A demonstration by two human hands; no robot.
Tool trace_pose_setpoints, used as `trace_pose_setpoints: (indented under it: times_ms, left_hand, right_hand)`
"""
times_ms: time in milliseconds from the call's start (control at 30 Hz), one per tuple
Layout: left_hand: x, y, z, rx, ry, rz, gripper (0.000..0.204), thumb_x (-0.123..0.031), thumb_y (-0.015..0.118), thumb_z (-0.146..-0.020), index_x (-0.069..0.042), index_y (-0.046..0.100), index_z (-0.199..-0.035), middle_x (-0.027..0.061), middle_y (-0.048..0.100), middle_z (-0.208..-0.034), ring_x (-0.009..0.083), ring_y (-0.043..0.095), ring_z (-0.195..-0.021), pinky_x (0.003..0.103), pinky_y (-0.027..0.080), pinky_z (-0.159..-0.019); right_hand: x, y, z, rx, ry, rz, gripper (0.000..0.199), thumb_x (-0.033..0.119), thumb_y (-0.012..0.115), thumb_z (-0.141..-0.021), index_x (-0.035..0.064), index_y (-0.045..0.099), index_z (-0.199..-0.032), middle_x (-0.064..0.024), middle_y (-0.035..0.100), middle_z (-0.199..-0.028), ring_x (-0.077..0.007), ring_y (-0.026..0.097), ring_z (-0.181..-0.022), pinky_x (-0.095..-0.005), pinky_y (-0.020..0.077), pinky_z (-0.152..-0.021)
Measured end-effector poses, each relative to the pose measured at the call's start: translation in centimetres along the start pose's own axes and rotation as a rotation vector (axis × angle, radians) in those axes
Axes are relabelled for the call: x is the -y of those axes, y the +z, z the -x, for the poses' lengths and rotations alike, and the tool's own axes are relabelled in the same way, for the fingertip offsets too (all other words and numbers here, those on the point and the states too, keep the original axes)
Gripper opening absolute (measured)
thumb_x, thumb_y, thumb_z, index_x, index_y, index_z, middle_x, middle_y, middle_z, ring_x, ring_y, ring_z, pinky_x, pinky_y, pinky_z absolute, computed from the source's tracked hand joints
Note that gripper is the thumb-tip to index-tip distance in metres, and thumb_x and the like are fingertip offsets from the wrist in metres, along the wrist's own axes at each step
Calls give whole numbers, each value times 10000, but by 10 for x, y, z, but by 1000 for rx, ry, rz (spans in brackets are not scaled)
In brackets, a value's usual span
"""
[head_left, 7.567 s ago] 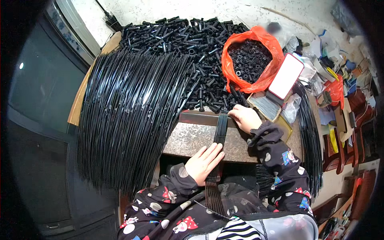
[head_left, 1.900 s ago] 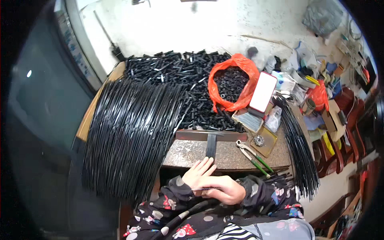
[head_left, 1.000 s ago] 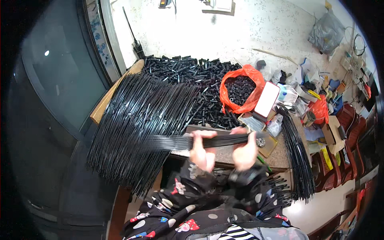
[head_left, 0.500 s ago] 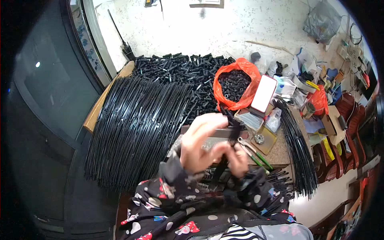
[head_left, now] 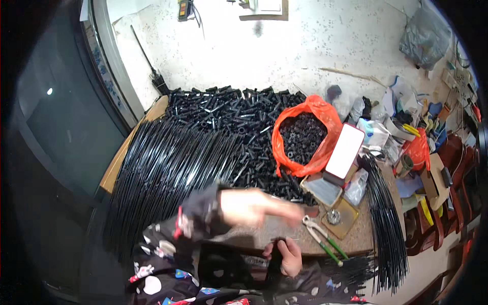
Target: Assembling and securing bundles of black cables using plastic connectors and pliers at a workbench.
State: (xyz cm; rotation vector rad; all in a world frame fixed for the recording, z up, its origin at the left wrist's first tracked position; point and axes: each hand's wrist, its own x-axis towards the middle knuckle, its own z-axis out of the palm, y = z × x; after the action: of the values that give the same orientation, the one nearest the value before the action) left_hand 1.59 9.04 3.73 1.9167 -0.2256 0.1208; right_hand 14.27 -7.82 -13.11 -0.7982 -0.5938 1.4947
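Note:
My right hand [head_left: 288,258] is low in front of the table's front edge, its fingers closed round a dark, strip-like thing [head_left: 274,264]. Its exact kind does not show against the dark clothing. Above and across it, my left hand [head_left: 259,206] stretches rightward over the near part of the table, smeared by motion. Whether it holds anything cannot be made out. Its fingertips are near green-handled pliers [head_left: 325,240] and the front of a heap of short black plastic parts [head_left: 254,160].
A wide stack of long black rods [head_left: 168,173] covers the table's left. An orange bag [head_left: 278,152] holds small black rings. Behind the pliers are a phone with a white screen [head_left: 344,152], shallow trays [head_left: 351,223] and a clear bag [head_left: 357,187]. More black rods [head_left: 384,218] hang over the right edge.
My hands have come apart. The left has swung to the right, fingers outstretched; the right has dropped lower with the dark thing. The whole view has shifted, so the table sits lower.

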Motion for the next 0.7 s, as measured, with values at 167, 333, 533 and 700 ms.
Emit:
trace_pose_setpoints:
  times_ms: [167,333,533,700]
  left_hand:
    - [104,-159,-23,-821,-525,-417,470,-373,604,-759,-19,566,-1067,131,599,-1018,186,567,-941,283,429,-835]
    - [196,-262,-65,-1025,-693,-955,564,-515,569,-702,-110,572,-1096,178,477,-1186,309,416,-1136,366,333,-947]
    - [258,-299,-110,-796,-1147,-1064,372,-250,457,-770,-275,538,-1133,106,274,-1361,418,157,-1261,599,186,-967]
    - [231,-285,-107,-1254,-1465,-779,511,-325,551,-722,-211,450,-1210,241,344,-1260,378,404,-1144,445,351,-930]
  right_hand:
    - [19,-10,-13,-325,40,-46,183,171,449,-880,-4,461,-930,-129,569,-787,-229,585,-668,-289,457,-564]
    - [29,-14,-19,-325,56,-45,153,144,439,-885,8,500,-920,-105,585,-791,-187,582,-654,-266,451,-557]
    - [53,-2,-24,-337,57,-35,161,124,440,-883,15,544,-824,-65,579,-727,-142,549,-599,-248,419,-539]
    - [53,-3,-25,-343,20,6,170,132,435,-887,15,549,-839,-70,587,-738,-145,556,-611,-249,425,-552]
